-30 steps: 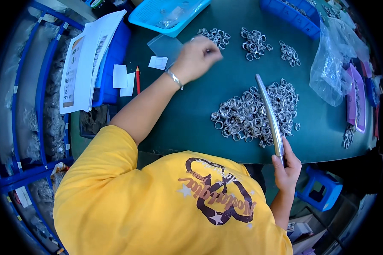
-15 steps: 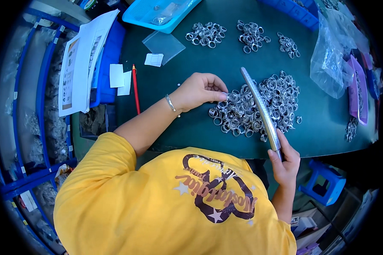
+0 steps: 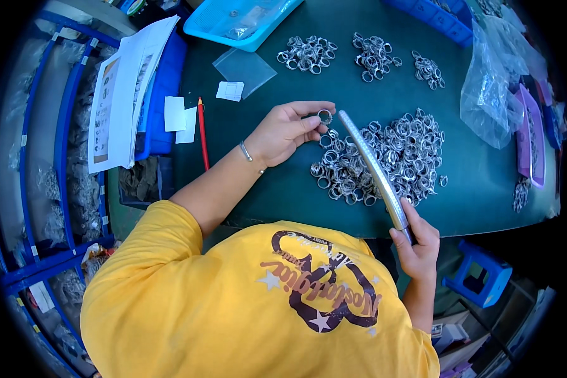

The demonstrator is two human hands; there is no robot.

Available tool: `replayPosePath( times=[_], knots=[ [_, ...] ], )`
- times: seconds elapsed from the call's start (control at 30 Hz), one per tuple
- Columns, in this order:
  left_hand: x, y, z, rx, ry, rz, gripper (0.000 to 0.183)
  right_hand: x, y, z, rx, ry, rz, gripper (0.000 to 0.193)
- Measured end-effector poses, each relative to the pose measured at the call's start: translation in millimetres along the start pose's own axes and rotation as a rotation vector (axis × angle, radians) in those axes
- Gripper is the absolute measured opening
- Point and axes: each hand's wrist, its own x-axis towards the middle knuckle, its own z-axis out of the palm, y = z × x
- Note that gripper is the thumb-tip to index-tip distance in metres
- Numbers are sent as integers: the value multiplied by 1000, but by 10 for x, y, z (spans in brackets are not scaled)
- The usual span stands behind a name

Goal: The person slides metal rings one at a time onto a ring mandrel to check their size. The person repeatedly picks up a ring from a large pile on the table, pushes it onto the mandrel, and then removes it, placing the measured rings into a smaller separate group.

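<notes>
Between the thumb and fingers of my left hand (image 3: 285,131) is a silver ring (image 3: 324,117), held up at the left edge of a big heap of rings (image 3: 416,148). My right hand (image 3: 417,242) grips the dark lower end of a ring mandrel (image 3: 373,165), a long tapered metal stick with fine marks along it. The mandrel slants across above the heap, and its narrow tip is close to the ring but apart from it. Three smaller ring piles lie farther back: a left one (image 3: 307,54), a middle one (image 3: 375,57) and a right one (image 3: 428,69).
A red pencil (image 3: 203,133), paper slips (image 3: 174,113) and a flat plastic bag (image 3: 249,68) lie left on the green table (image 3: 271,208). A light-blue basket (image 3: 246,39) stands behind. At right are a clear bag (image 3: 491,94), a purple tray (image 3: 526,142) and a blue stool (image 3: 479,274).
My left hand has lifted a ring from the heap's edge and moved up slightly. The mandrel's tip has swung left and down toward that ring.
</notes>
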Motion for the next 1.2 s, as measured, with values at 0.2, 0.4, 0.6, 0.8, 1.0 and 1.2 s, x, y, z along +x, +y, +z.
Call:
replayPosePath(
  times=[0.2, 0.4, 0.6, 0.8, 1.0, 1.2],
  knots=[
    [4, -7, -14, 3, -39, 35, 24, 38, -47, 24, -23, -98, -48, 49],
    [-55, -85, 73, -12, -107, 52, 25, 134, -80, 66, -33, -75, -159, 50],
    [-152, -202, 167, 198, -284, 101, 35, 172, -112, 121, -9, -121, -185, 51],
    [-150, -167, 199, 345, -312, 153, 34, 134, -69, 117, -38, -122, -185, 51],
    [26, -155, 340, 133, -180, 149, 19, 59, -102, 88, -15, -15, -142, 50],
    [968, 79, 202, 889, 335, 561, 26, -178, -10, -180, 8, 235, 249, 49]
  ],
)
